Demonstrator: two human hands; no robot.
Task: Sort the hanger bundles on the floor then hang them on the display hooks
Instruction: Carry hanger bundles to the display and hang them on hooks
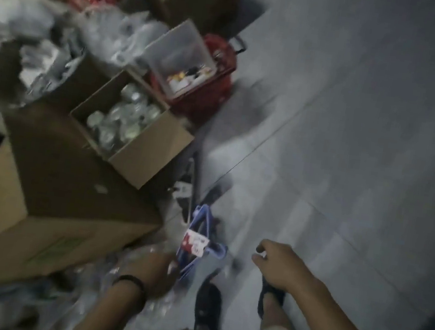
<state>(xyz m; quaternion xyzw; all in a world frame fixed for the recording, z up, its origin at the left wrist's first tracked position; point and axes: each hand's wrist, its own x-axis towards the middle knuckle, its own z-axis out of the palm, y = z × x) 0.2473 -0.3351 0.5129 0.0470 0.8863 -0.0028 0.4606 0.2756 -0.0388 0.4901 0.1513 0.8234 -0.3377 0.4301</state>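
The person bends over a blue hanger bundle, which seems to lie on the floor just beside a big box. A red and white label is on it. The left hand is at the lower end of the bundle and maybe touches it. The picture is too blurred, so I cannot tell if the fingers grip it. The right hand hangs near the bundle on the other side, fingers loosely curled, with nothing in them. I judge the task is only at its beginning: this bundle is not lifted, no display hooks are visible from here, and nothing is hung. I cannot make out other bundles in the clutter. The sorting and all the hanging are left to do.
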